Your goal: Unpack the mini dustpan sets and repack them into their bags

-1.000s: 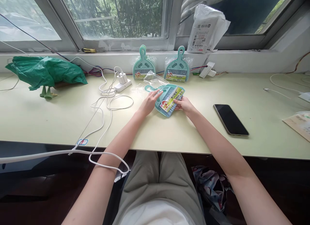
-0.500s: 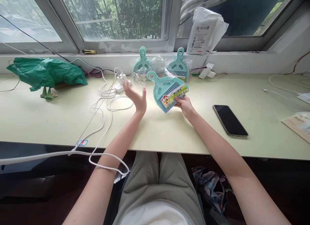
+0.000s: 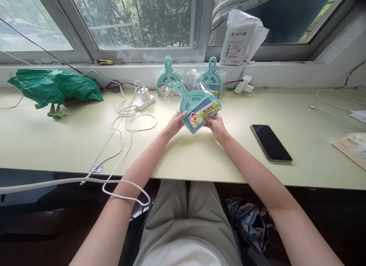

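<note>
A teal mini dustpan-and-brush set (image 3: 196,103) in clear wrapping with a colourful label is held tilted above the pale desk (image 3: 200,151). My left hand (image 3: 176,123) grips its lower left edge. My right hand (image 3: 215,125) grips its lower right edge by the label. Two more wrapped teal dustpan sets, one (image 3: 166,77) on the left and another (image 3: 214,76) on the right, lean against the wall below the window sill, just behind the held one.
A black phone (image 3: 271,141) lies to the right. White cables (image 3: 126,121) and a charger block (image 3: 144,98) lie to the left, with a green plastic bag (image 3: 54,86) beyond. A white parcel bag (image 3: 240,39) stands on the sill. A paper packet (image 3: 353,147) is far right.
The set was lifted off the desk by my right hand while my left hand let go and opened; now my left hand has come back and gripped its lower left edge.
</note>
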Tool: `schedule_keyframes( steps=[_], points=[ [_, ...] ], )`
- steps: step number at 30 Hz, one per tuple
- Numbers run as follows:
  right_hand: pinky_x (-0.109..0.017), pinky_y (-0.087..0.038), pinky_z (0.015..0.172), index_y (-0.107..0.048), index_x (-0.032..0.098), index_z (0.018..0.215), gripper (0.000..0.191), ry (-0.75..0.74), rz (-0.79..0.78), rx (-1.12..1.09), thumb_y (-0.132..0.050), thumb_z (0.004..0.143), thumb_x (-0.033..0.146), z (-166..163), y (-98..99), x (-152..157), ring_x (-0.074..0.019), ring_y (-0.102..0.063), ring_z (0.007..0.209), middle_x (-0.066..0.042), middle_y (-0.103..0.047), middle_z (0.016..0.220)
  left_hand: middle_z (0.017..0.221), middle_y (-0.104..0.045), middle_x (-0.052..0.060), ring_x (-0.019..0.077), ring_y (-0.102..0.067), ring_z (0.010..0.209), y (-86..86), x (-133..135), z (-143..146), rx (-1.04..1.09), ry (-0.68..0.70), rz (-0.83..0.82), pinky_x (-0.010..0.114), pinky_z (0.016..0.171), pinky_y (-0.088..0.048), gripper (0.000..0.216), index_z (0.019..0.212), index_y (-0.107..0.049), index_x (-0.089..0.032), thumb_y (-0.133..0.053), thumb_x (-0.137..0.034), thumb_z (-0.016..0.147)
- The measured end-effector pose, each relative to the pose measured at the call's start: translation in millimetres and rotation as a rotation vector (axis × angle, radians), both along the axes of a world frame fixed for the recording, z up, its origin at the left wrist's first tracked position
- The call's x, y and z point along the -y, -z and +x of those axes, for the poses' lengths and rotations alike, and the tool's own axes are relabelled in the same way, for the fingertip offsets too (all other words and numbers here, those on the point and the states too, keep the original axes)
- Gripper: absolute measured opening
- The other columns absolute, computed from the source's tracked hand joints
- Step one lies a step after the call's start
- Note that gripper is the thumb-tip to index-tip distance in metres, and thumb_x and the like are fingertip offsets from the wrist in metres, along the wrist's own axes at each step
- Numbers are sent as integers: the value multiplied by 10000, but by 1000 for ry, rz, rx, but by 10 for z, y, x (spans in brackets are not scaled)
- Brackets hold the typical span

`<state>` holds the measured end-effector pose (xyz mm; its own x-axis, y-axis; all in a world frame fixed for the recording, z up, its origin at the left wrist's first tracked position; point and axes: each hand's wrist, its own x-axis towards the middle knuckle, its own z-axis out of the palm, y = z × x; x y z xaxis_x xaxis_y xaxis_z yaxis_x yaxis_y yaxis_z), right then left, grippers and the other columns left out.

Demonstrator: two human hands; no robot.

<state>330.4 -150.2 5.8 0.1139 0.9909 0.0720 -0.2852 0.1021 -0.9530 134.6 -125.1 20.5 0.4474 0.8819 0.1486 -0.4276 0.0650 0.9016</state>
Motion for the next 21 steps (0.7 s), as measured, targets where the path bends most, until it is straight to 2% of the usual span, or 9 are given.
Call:
schedule_keyframes(
  steps=[5, 10, 17, 21],
  points=[
    [-465, -619, 866, -624, 211, 965, 422, 9, 13, -59, -850, 676, 421, -8, 50, -32, -256, -722, 966, -63, -748, 1064, 1248, -694, 84, 261, -610, 1235, -19, 39, 4, -14, 82, -20, 438, 1122, -426, 398, 1200, -636, -180, -693, -367, 853],
    [-473, -614, 874, -612, 216, 989, 523, 20, 44, -95, -885, 610, 450, -11, 69, -45, -262, -723, 967, -65, -735, 1103, 1337, -643, 95, 278, -568, 1292, -6, 40, -1, -66, 101, -7, 458, 1128, -422, 451, 1247, -607, -198, -670, -428, 864],
    [-459, -613, 886, -625, 206, 927, 466, 34, 45, -107, -886, 614, 431, 27, 64, -73, -264, -716, 995, -69, -744, 1078, 1480, -516, 114, 312, -552, 1298, -58, 115, 6, -390, 99, 79, 518, 1056, -467, 673, 1448, -415, -274, -575, -587, 874],
    [-446, -614, 885, -632, 205, 918, 450, 51, 62, -137, -890, 610, 408, 48, 72, -89, -254, -719, 977, -62, -748, 1060, 1497, -483, 159, 308, -594, 1236, -45, 150, 54, -443, 149, 104, 482, 981, -518, 741, 1487, -347, -253, -517, -645, 882]
  ],
)
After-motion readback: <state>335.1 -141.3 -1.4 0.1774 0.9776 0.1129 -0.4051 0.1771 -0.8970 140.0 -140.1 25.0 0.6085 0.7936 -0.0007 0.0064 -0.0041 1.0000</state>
